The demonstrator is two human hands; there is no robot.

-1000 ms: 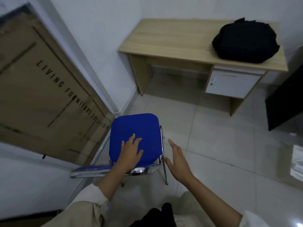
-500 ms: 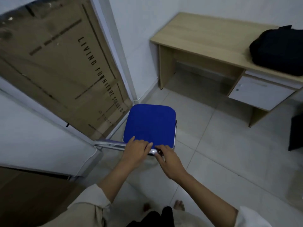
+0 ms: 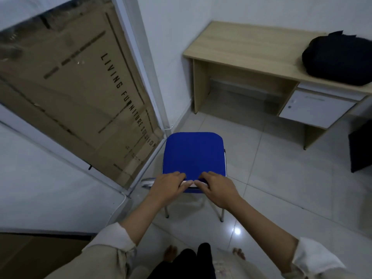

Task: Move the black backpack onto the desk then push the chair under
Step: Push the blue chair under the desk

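The black backpack (image 3: 338, 61) lies on the right end of the light wooden desk (image 3: 245, 47), above a white drawer unit (image 3: 316, 110). A blue padded chair (image 3: 193, 152) with chrome legs stands on the tiled floor in front of me, well short of the desk. My left hand (image 3: 168, 187) and my right hand (image 3: 218, 188) both grip the top edge of the chair's backrest, side by side, fingers curled over it. The backrest is mostly hidden under my hands.
A large flat cardboard box (image 3: 76, 97) printed "LIVING FURNITURE SOLUTION" leans against the left wall, close to the chair's left side. A dark object (image 3: 361, 148) stands at the right edge. The opening under the desk (image 3: 241, 91) faces the chair across pale tiles.
My left hand left the seat and my right hand came in from beside the chair; both now clasp the backrest. The view swung so the desk sits further right.
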